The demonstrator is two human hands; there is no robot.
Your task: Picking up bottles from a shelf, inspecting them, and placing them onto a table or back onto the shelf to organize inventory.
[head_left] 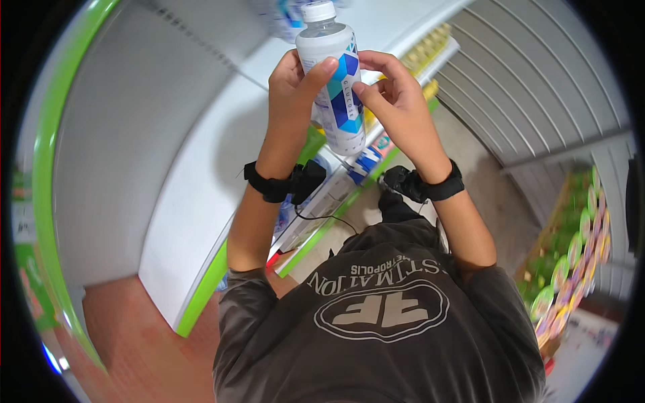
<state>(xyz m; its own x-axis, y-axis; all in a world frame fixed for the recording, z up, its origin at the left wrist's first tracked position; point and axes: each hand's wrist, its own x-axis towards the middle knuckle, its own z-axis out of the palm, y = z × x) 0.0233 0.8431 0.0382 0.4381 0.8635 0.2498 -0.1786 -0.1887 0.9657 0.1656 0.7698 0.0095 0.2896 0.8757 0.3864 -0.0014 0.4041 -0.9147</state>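
A white plastic drink bottle [332, 85] with a blue and teal hexagon-patterned label is held up in front of me, its white cap at the top. My left hand [297, 83] wraps around one side, thumb lying across the front of the label. On the opposite side, my right hand [398, 85] touches the bottle with thumb and fingertips. Black straps with small devices circle both wrists, and a thin cable runs from the left one. Behind the cap, more bottles [282, 17] are partly visible and blurred.
A white shelf [201, 186] with a green front edge runs diagonally below my left arm. Packaged goods [365, 163] sit on lower shelves beyond the bottle. To my right are ribbed grey panels [524, 75] and a rack of colourful round-topped packages [562, 267].
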